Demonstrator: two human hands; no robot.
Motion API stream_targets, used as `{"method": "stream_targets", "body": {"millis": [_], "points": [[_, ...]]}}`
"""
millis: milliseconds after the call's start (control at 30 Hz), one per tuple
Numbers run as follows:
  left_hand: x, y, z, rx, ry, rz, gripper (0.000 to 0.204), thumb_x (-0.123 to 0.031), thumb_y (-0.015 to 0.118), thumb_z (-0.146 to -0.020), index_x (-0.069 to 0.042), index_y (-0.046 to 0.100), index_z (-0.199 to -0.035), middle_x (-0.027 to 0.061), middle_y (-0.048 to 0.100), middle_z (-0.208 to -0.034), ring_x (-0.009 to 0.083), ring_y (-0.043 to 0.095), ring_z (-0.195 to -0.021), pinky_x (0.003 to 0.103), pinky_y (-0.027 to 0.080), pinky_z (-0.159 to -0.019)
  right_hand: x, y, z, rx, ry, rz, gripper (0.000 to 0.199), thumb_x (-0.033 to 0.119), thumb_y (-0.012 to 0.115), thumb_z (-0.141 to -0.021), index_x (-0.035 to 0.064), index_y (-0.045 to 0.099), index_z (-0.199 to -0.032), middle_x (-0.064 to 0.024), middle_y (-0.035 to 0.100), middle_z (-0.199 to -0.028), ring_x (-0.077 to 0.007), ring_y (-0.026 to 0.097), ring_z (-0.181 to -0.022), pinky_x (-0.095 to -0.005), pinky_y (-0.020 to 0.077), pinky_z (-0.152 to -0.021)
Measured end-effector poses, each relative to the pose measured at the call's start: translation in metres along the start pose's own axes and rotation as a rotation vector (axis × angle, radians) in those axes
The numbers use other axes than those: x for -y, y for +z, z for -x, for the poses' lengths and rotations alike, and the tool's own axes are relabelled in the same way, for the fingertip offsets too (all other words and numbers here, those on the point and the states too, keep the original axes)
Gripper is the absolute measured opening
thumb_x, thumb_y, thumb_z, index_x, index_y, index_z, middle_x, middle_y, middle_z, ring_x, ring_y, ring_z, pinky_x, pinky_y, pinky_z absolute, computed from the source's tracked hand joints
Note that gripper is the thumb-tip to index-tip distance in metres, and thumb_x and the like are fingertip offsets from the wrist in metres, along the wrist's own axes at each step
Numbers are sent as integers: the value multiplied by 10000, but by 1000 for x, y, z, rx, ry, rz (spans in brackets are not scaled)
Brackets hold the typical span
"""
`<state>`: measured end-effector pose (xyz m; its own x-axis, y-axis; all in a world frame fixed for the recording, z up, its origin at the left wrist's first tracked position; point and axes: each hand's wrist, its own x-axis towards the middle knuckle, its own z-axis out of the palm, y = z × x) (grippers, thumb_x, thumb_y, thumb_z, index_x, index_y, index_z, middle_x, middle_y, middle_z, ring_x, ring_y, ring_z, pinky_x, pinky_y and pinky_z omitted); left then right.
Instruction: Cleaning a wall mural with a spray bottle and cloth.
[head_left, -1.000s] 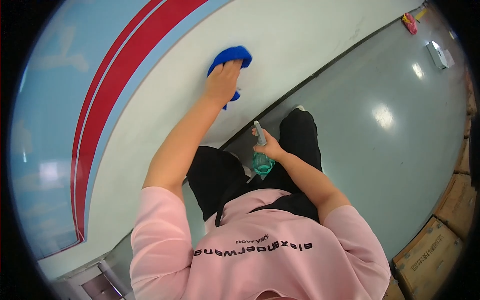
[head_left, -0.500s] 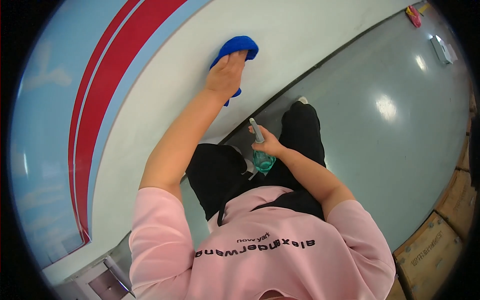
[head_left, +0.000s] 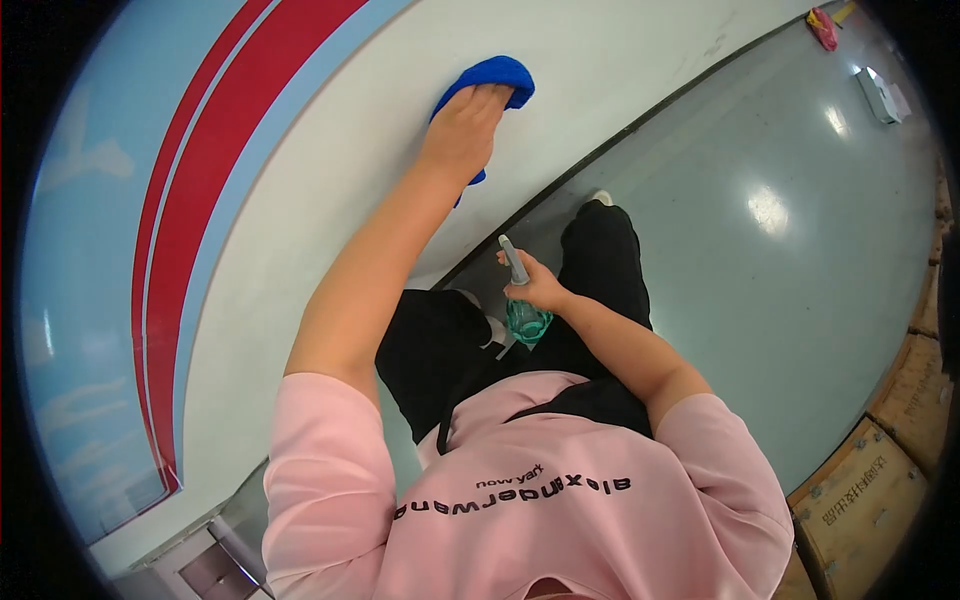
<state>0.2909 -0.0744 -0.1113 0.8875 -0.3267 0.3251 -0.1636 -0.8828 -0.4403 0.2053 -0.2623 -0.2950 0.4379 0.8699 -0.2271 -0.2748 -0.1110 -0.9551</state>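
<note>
A blue cloth (head_left: 500, 72) lies bunched against the white lower part of the wall (head_left: 350, 160). My left hand (head_left: 465, 132) presses on it with bent fingers, and a corner of the cloth hangs out below the palm. Lower down, close to my knees, my right hand (head_left: 538, 285) is wrapped round the neck of a spray bottle (head_left: 528, 322). The bottle is clear green with a grey trigger head, held upright or nearly so; the fingers partly hide its neck.
Red and light-blue bands (head_left: 190, 220) curve over the wall at left. A dark strip (head_left: 600, 150) runs where wall meets grey floor (head_left: 740, 330). Wooden crates (head_left: 860, 510) stand at lower right. A white box (head_left: 878, 95) and a red-and-yellow packet (head_left: 822, 30) lie far right.
My left hand has slid the blue cloth slightly up and to the right along the wall. My right hand and the spray bottle stay in almost the same place.
</note>
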Motion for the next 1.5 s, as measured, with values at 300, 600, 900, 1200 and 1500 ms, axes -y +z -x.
{"method": "stream_targets", "body": {"millis": [300,600,900,1200,1500], "points": [[-32,48,-52,291,77,-148,391,-118,436,-779,15,493,-1142,103,468,-1208,188,391,-1150,293,246,-983,-16,2,-4,2,34,-131,647,38,622,-617,51,388,-1220,-91,446,-1163,-206,409,-1131,-307,312,-944],[-54,71,-42,620,180,19,245,-186,462,-765,-67,648,-869,50,584,-965,187,480,-968,322,319,-859,-12,0,0,-62,70,-115,626,51,626,-621,68,405,-1206,-77,458,-1147,-201,419,-1122,-308,319,-932],[-96,60,207,508,-424,596,200,-171,515,-747,-60,583,-898,101,582,-899,272,526,-874,376,390,-785,-26,-9,-1,-152,-54,-67,571,40,646,-621,88,447,-1154,-65,482,-1112,-195,483,-998,-324,374,-870],[-200,50,314,169,-1884,1584,438,-262,527,-818,31,483,-1140,190,543,-1094,296,512,-1013,337,388,-863,15,27,-1,-13,-200,409,608,96,643,-648,93,410,-1209,-122,465,-1126,-276,525,-935,-348,434,-800],[-165,25,301,-227,-2165,1960,456,-314,526,-826,15,473,-1138,130,543,-1064,205,522,-961,319,395,-846,98,78,-39,-75,-348,696,614,196,658,-631,76,431,-1189,-155,489,-1109,-312,499,-994,-366,421,-823]]}}
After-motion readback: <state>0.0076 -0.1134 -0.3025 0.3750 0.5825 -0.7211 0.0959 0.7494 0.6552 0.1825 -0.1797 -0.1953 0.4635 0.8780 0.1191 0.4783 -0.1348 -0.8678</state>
